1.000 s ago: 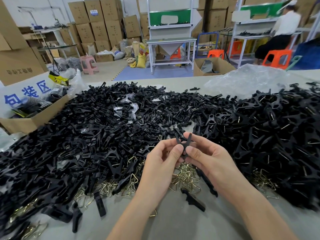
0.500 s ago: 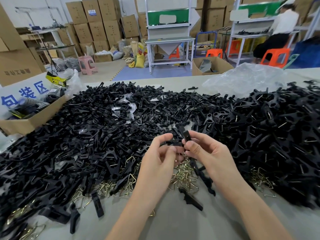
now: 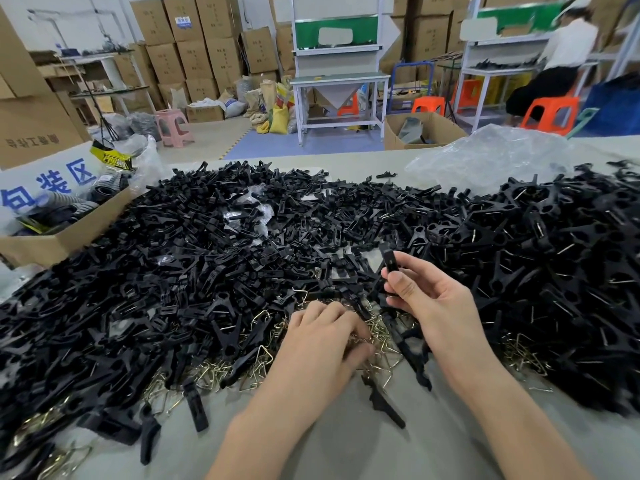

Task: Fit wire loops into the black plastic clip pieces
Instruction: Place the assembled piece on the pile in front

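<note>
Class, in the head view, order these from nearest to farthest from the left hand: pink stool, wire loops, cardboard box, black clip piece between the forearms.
1. Wire loops, under the left hand's fingertips.
2. Black clip piece, on bare table between the forearms.
3. Cardboard box, at the table's left edge.
4. Pink stool, on the floor beyond the table.
</note>
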The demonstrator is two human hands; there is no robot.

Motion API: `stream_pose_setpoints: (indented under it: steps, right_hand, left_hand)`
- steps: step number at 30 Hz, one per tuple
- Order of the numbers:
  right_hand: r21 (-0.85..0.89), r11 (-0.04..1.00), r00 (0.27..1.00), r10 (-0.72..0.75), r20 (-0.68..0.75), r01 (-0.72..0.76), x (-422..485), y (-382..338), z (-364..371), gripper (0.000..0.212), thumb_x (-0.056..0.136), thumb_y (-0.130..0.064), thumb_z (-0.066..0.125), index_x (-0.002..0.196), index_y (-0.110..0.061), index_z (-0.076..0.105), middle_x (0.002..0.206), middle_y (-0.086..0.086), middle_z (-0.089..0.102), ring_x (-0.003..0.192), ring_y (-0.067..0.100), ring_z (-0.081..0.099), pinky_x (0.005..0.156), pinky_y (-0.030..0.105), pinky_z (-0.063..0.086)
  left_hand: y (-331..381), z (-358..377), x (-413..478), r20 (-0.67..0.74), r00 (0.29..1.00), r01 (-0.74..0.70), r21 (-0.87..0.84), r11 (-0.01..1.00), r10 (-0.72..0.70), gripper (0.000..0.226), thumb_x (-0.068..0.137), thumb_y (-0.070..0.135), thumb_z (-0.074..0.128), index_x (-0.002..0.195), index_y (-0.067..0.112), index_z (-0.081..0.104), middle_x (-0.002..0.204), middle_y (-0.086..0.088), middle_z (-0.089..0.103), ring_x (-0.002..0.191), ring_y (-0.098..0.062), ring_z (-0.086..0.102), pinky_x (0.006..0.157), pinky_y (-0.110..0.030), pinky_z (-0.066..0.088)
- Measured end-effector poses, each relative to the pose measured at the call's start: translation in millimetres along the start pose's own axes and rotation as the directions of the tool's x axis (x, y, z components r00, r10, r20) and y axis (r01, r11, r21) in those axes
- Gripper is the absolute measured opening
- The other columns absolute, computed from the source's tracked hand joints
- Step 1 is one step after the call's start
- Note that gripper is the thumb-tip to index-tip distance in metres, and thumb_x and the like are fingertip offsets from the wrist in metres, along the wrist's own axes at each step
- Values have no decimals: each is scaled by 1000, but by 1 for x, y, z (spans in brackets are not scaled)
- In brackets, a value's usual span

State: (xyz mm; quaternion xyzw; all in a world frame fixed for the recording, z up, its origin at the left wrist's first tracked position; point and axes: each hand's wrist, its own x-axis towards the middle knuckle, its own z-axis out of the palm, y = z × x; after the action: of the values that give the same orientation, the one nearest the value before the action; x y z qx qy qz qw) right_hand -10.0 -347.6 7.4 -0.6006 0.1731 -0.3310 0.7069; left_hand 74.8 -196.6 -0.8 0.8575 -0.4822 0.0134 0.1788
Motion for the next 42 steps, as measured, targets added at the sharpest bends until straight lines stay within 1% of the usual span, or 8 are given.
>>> stream_pose_setpoints:
  steps: [5,11,21,24,27,30,36,42]
  right_hand:
    - [4,1000,1000,10,-3,-10,1,1,-1,31,80,-25,72,111,-27,74,104,5,77,90,12,71,82,25,60]
    - [-19,1000,1000,13,-7,-13,1,2,-2,28,91,-12,69,116,-23,72,106,8,76,88,11,70,79,23,59]
    - [-26,1000,1000,-7,-8,6,1,3,-4,26,91,-13,69,113,-27,72,102,1,77,85,8,71,73,19,56]
    - [-33,999,1000,-14,-8,14,2,3,-4,26,91,-14,70,112,-28,73,102,1,77,87,9,72,72,18,56]
    - [-57,998,1000,-27,-2,27,2,5,-4,26,90,-16,71,112,-30,72,103,-1,77,91,11,72,74,19,57]
    - [-107,993,998,-55,14,56,2,7,-3,29,91,-14,72,110,-36,73,104,-6,76,96,9,72,79,19,57]
    - [-292,945,987,-121,104,147,-1,9,0,35,91,-14,74,109,-44,71,108,-22,72,100,2,69,89,19,52]
    - [-415,883,968,-144,207,220,-8,12,5,43,92,-14,72,113,-51,67,110,-33,66,105,-7,61,84,3,43]
  left_hand:
    - [-2,-5,0,-145,987,41,-228,973,-75,18,99,49,49,93,35,59,95,21,60,98,1,44,95,-27,34]
    - [-7,-5,-1,79,995,-51,-31,998,54,34,95,60,50,123,44,59,121,24,49,122,-3,28,107,-24,19]
    - [-9,-4,2,-35,999,-25,27,999,26,25,106,41,40,122,40,59,116,21,55,112,-8,40,102,-26,28]
    - [-8,-6,3,-141,989,26,-173,985,-51,15,104,34,50,106,39,64,101,25,60,103,0,44,97,-22,35]
    - [-7,-11,3,-221,936,120,-534,837,-275,14,99,33,59,92,42,65,95,34,64,95,4,57,81,-9,43]
    - [-7,-17,5,-198,908,103,-747,657,-369,10,99,27,61,97,33,69,89,20,74,86,-1,68,80,-19,50]
    - [-9,-18,5,-152,892,98,-854,511,-425,9,98,27,64,96,28,72,81,8,73,77,-5,67,74,-23,55]
    - [-5,-17,11,0,872,60,-992,107,-490,12,99,12,60,104,6,69,83,-1,74,78,-16,73,69,-21,57]
